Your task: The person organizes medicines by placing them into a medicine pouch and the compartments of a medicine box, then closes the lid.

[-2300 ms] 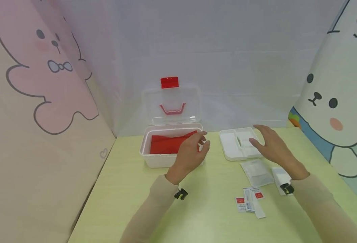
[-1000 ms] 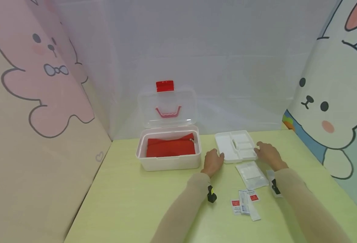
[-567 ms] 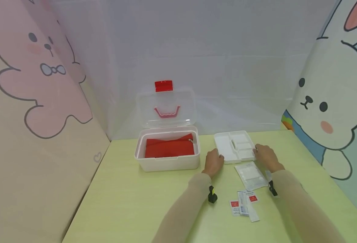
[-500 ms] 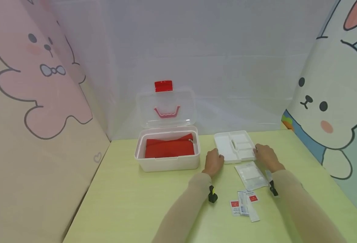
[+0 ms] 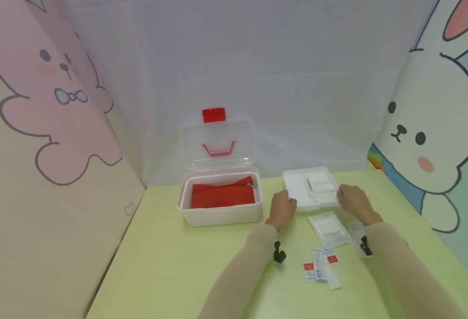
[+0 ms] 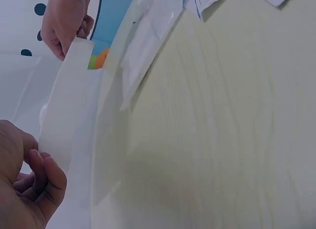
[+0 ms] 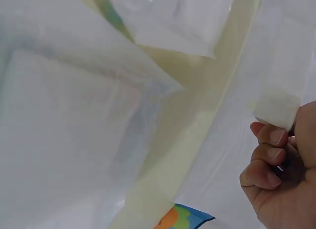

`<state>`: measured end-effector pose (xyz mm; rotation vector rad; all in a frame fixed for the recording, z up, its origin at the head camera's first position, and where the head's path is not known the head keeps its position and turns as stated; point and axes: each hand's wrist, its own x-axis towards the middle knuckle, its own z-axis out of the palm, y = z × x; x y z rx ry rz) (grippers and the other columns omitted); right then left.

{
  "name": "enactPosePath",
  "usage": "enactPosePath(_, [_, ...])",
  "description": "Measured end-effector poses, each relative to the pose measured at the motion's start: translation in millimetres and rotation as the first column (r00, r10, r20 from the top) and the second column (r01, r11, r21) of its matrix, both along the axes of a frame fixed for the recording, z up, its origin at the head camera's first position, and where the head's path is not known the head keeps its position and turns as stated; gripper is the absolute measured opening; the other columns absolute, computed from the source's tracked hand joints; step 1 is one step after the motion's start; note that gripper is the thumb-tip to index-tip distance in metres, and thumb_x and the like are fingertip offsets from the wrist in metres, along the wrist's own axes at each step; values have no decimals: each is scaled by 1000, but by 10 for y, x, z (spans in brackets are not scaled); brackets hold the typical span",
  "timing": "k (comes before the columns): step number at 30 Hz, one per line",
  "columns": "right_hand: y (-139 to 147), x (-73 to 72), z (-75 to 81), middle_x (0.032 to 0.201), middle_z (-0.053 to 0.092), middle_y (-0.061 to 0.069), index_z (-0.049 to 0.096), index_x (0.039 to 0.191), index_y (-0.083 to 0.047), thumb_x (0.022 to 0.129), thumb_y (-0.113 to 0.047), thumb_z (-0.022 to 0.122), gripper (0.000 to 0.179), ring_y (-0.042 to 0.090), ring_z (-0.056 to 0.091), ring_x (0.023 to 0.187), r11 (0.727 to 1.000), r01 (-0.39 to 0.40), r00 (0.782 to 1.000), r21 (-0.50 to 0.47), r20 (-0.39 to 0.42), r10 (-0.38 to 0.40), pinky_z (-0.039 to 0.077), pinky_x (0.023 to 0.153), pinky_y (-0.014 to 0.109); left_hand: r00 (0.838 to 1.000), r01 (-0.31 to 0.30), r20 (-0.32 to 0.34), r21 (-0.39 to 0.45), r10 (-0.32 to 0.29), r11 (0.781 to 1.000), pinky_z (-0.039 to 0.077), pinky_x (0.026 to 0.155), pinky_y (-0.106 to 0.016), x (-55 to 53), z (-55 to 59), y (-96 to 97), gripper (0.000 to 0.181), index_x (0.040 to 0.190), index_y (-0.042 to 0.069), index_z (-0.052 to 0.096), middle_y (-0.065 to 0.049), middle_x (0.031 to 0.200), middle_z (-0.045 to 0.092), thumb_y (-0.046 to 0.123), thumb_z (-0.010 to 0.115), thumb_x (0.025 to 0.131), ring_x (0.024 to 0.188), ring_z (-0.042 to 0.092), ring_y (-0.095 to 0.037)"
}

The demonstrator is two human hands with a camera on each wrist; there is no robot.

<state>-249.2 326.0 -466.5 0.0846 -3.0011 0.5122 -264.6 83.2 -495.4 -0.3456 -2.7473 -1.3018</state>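
Both hands hold a white divided tray [image 5: 296, 189] by its two sides. My left hand [image 5: 280, 210] pinches the left side near the front corner; in the left wrist view its thumb and fingers close on the tray's wall [image 6: 66, 100]. On the opposite side my right hand [image 5: 355, 204] grips the edge, fingers curled under it in the right wrist view. A band of table shows below the tray, which is raised a little. To the left stands a white box [image 5: 219, 217] with its clear lid [image 5: 234, 133] up and a red zipped pouch [image 5: 222, 196] inside.
In front of the tray lies a clear packet [image 5: 330, 230] with white contents. Another packet [image 5: 357, 235] is partly under the right sleeve. Several small sachets [image 5: 319, 266] lie nearer on the pale table [image 5: 158, 274]. A white sheet [image 5: 277, 88] hangs behind.
My left hand has moved from over the box to the tray's left side, and my right hand has come down to its right side. Just now the tray has risen slightly in their grip.
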Motion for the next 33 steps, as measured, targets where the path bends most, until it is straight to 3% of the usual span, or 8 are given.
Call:
enactPosePath(5, [-27, 72, 176, 83, 64, 26, 58, 109, 14, 99, -14, 40, 34, 29, 53, 66, 1000, 4, 1000, -14, -9, -4, 47, 64, 47, 999, 27, -44, 27, -26, 999, 23, 41, -19, 27, 149, -44, 22, 68, 12, 44, 7, 53, 29, 7, 59, 85, 43, 26, -4])
enactPosePath(10, [-84, 137, 326, 99, 64, 34, 51, 123, 16, 99, -15, 40, 41, 30, 55, 70, 1000, 1, 1000, -24, 2, -1, 50, 71, 52, 998, 10, -69, 26, -9, 1000, 24, 40, -20, 62, 311, -121, 15, 71, 8, 51, 8, 48, 29, 9, 61, 83, 42, 27, -4])
enactPosePath(14, [-121, 196, 433, 87, 65, 28, 51, 123, 16, 98, -15, 41, 41, 27, 53, 65, 999, -5, 1000, -50, -31, 3, 48, 63, 46, 997, 23, -76, 36, -20, 999, 25, 40, -20, 115, 433, -210, 8, 80, 3, 61, 8, 46, 31, 11, 61, 83, 41, 28, -3])
enactPosePath(17, [-160, 250, 516, 75, 62, 21, 51, 123, 16, 97, -15, 41, 41, 24, 49, 59, 997, -20, 998, -76, -63, 15, 42, 55, 38, 996, 38, -86, 40, -35, 998, 26, 40, -20, 169, 534, -296, 20, 98, -2, 66, 7, 45, 35, 12, 60, 85, 40, 31, -4])
enactPosePath(21, [-249, 355, 632, 80, 63, 22, 49, 127, 15, 97, -16, 43, 44, 23, 51, 61, 993, -32, 997, -110, -72, 25, 41, 56, 34, 994, 55, -93, 61, -49, 997, 31, 42, -21, 262, 667, -445, 32, 113, -3, 65, 4, 47, 43, 14, 58, 88, 40, 36, -7])
enactPosePath(24, [-330, 449, 723, 74, 61, 19, 47, 130, 15, 97, -16, 42, 46, 21, 48, 58, 989, -50, 996, -139, -85, 38, 40, 55, 33, 994, 62, -98, 91, -53, 994, 36, 46, -22, 342, 764, -573, 33, 115, -3, 65, 1, 50, 49, 15, 58, 88, 41, 40, -9])
enactPosePath(28, [-434, 580, 835, 58, 47, 3, 46, 133, 15, 97, -15, 40, 46, 16, 38, 50, 982, -90, 990, -168, -121, 70, 32, 52, 30, 993, 73, -102, 151, -58, 986, 44, 52, -23, 456, 874, -737, 34, 117, -2, 65, 0, 58, 56, 16, 58, 88, 44, 49, -9])
enactPosePath(33, [-573, 770, 935, 54, 36, -3, 45, 136, 11, 97, -13, 40, 46, 10, 28, 47, 970, -128, 985, -208, -140, 100, 27, 47, 27, 994, 83, -91, 184, -67, 979, 48, 55, -24, 648, 960, -934, 35, 118, -1, 63, 0, 60, 60, 16, 59, 88, 43, 56, -8])
